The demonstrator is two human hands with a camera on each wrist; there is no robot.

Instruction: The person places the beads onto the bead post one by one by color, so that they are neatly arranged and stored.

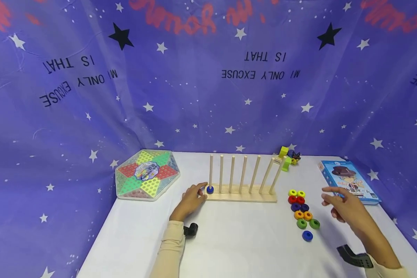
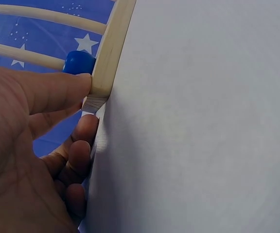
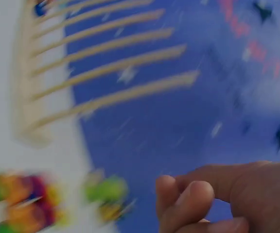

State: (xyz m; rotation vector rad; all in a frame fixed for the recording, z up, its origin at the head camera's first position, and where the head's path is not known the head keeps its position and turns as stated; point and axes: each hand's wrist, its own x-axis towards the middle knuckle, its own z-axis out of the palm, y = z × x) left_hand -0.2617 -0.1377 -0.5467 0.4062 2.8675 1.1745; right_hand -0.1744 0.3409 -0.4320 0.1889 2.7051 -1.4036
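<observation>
A wooden peg stand [image 1: 241, 197] with several upright rods lies across the table. One blue ring [image 1: 210, 190] sits at the base of its leftmost rod. My left hand [image 1: 190, 200] grips the left end of the base, thumb and fingers at its corner in the left wrist view, beside the blue ring [image 2: 79, 63]. Off to the right, my right hand [image 1: 349, 210] is raised over the table with loosely bent fingers and nothing in them. Left of it lie paired yellow, red [image 1: 296, 200], dark purple, orange [image 1: 303, 215] and green rings, plus a single blue ring [image 1: 307, 236].
A hexagonal Chinese checkers board [image 1: 147, 175] is at the back left. Beyond the right hand is a blue game box [image 1: 349, 181]. Yellow-green blocks [image 1: 285, 158] and a small dark-and-yellow figure [image 1: 294, 158] stand behind the peg stand, near the starry cloth backdrop [image 1: 208, 96].
</observation>
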